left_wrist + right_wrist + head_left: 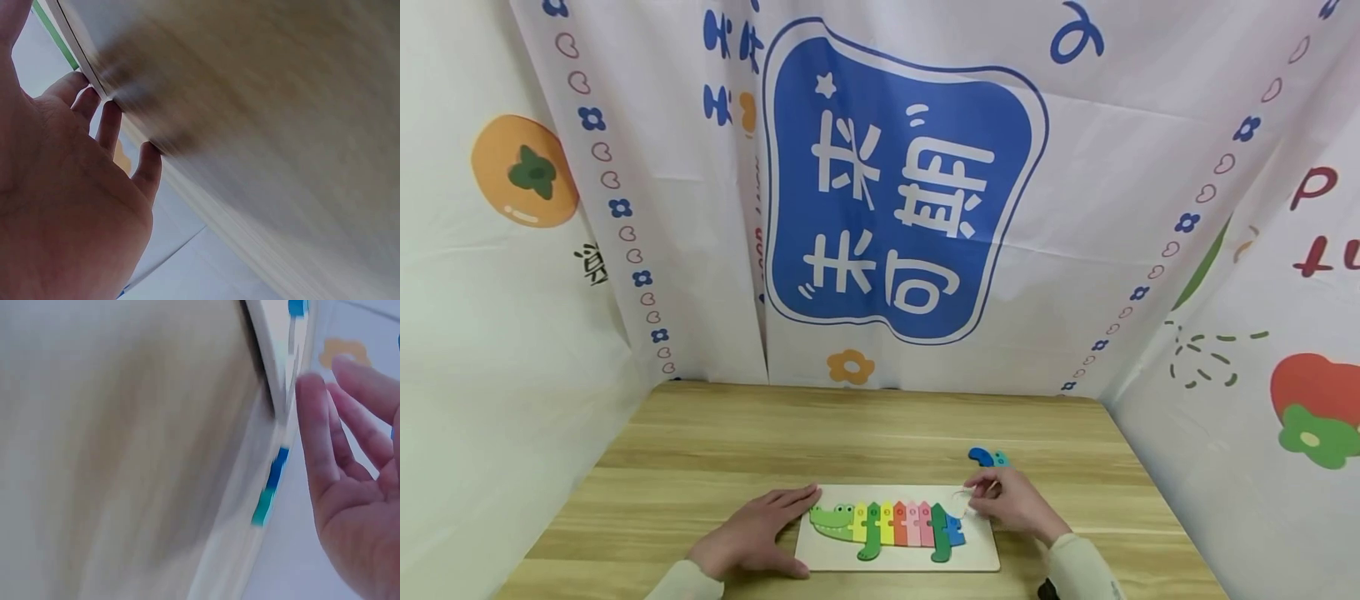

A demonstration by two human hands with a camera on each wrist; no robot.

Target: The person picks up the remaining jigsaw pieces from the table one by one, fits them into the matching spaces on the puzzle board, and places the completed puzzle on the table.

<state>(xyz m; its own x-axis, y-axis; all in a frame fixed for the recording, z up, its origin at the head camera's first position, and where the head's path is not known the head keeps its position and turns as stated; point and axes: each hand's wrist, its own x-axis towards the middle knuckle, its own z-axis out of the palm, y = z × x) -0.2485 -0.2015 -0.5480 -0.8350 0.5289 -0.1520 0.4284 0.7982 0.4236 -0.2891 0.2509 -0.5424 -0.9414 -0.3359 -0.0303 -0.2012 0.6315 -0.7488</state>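
A pale wooden puzzle board lies flat on the table, with a colourful crocodile puzzle in it. Its green head is at the left, and numbered body pieces run right to a blue piece. My left hand is spread at the board's left end, fingers at the top corner and thumb near the bottom. Over the board's upper right part is my right hand, fingertips close to a bare outlined area; the right wrist view shows no piece between its fingers.
Just beyond my right hand lie a dark blue piece and a teal piece, the latter partly hidden in the head view. Printed white cloth hangs behind the wooden table and along both sides.
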